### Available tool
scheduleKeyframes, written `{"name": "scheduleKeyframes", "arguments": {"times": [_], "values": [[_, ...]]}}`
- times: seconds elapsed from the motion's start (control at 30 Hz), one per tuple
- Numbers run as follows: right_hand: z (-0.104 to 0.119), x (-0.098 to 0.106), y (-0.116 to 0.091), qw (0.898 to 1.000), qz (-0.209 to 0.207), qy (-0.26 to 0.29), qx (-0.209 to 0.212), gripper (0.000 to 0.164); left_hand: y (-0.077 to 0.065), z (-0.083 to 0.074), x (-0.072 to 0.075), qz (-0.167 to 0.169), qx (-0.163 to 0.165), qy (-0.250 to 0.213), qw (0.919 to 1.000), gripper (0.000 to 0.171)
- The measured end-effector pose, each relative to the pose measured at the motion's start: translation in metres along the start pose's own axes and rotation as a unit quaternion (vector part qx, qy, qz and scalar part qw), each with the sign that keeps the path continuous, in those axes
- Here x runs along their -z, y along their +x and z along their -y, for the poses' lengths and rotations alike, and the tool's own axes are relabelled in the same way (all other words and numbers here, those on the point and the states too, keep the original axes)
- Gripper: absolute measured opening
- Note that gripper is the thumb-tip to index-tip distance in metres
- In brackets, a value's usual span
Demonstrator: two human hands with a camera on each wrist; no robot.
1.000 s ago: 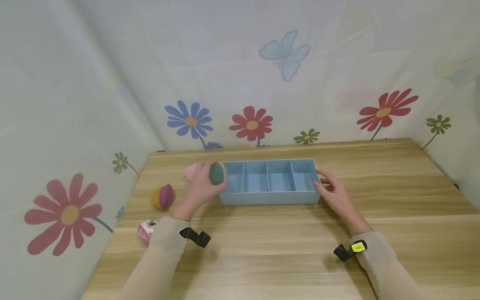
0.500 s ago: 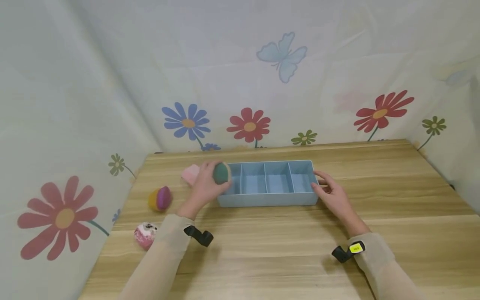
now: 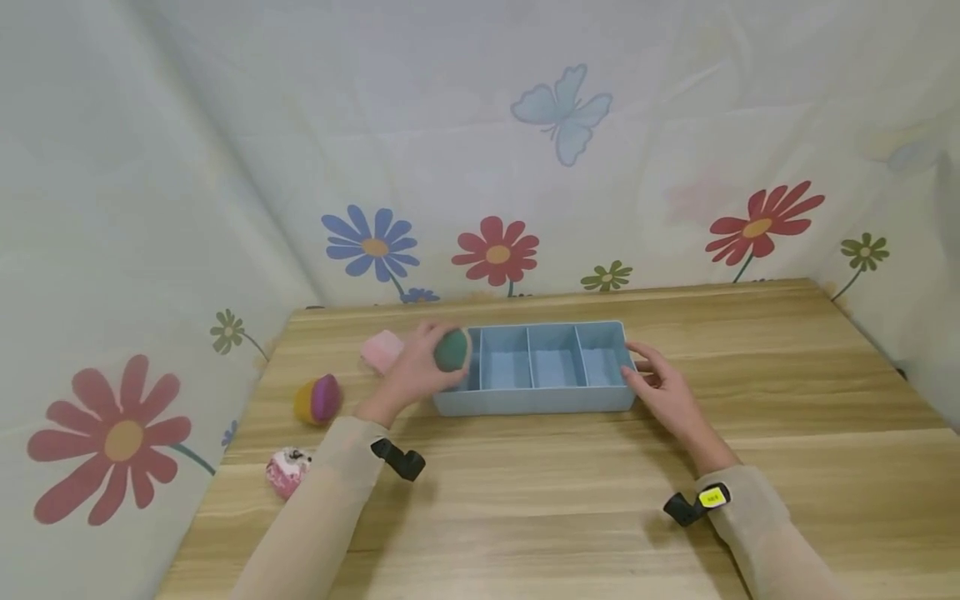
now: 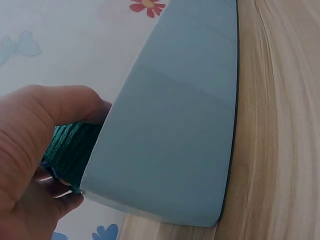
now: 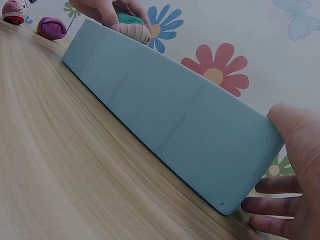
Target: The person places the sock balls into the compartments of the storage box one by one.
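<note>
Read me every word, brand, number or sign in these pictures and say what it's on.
Nothing can be read.
Yellow label on the black wrist camera, right arm: dark marks, too small to read.
Blue box: a tiny dark speck near a bottom corner, too small to tell if it's print.
</note>
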State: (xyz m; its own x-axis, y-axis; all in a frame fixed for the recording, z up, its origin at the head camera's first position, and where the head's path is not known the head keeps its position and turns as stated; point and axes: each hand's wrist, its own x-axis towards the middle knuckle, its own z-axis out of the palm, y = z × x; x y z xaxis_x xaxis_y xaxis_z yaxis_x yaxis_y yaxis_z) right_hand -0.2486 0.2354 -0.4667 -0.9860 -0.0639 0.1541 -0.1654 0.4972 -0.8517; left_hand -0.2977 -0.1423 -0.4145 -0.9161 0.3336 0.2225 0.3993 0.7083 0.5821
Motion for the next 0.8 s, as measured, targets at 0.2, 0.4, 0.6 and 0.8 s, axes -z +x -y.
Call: {"name": "scheduleKeyframes", "arguments": {"times": [0.2, 0.4, 0.6, 0.8], "values": [[-0.001, -0.001, -0.001, 1.000, 0.002, 0.005, -0.006, 0.052, 0.006, 0.006, -0.004, 0.045, -0.015, 0.007, 0.9988, 0.068], [-0.002, -0.003, 0.000, 1.000, 0.006, 0.005, -0.008, 0.053, 0.011, 0.010, -0.009, 0.096, -0.011, 0.017, 0.9952, 0.067], [-0.002, -0.002, -0.001, 1.000, 0.005, 0.020, -0.006, 0.053, 0.015, 0.010, -0.010, 0.115, -0.051, 0.070, 0.9896, 0.059], [-0.001, -0.002, -0.001, 1.000, 0.005, 0.022, -0.002, 0.053, 0.020, 0.009, -0.011, 0.147, -0.051, 0.125, 0.9798, 0.058]]}}
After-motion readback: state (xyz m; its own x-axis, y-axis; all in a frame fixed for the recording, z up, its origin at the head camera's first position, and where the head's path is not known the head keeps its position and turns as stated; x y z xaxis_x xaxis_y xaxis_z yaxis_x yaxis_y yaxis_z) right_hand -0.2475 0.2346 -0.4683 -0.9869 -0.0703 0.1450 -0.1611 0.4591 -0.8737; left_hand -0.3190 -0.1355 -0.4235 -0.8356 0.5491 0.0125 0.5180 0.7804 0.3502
